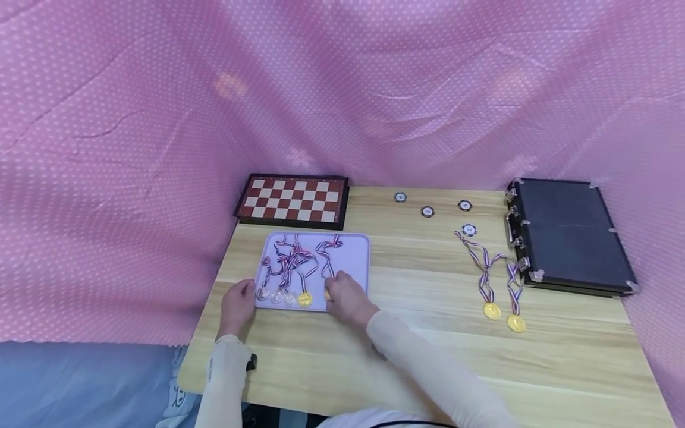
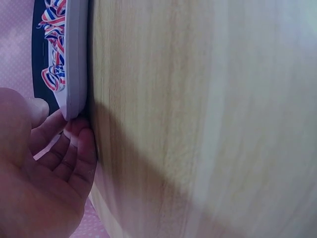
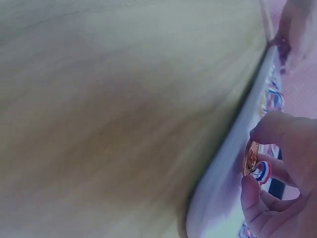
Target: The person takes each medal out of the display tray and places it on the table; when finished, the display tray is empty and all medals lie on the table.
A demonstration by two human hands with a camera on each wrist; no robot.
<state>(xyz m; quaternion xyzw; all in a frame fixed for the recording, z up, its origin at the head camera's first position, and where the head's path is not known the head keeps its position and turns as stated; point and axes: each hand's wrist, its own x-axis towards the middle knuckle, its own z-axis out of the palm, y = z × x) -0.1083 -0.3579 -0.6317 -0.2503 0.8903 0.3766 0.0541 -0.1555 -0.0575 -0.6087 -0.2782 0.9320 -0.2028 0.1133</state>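
A lilac tray (image 1: 350, 252) holds three silver medals (image 1: 276, 296) and a gold medal (image 1: 304, 299) in a row along its near side, their striped ribbons (image 1: 291, 261) tangled behind them. My left hand (image 1: 237, 306) holds the tray's near left corner, fingers curled against the rim in the left wrist view. Over the tray's right part, my right hand (image 1: 349, 299) pinches a gold medal (image 3: 251, 157) by its edge between thumb and fingers. This medal's ribbon (image 1: 324, 252) trails away across the tray; the head view mostly hides the medal.
Two gold medals (image 1: 492, 311) with ribbons lie at the right, beside a black case (image 1: 575, 232). Several poker chips (image 1: 427, 211) are spread near the back edge. Behind the tray sits a chessboard (image 1: 294, 199). A pink dotted curtain (image 1: 374, 89) surrounds the table.
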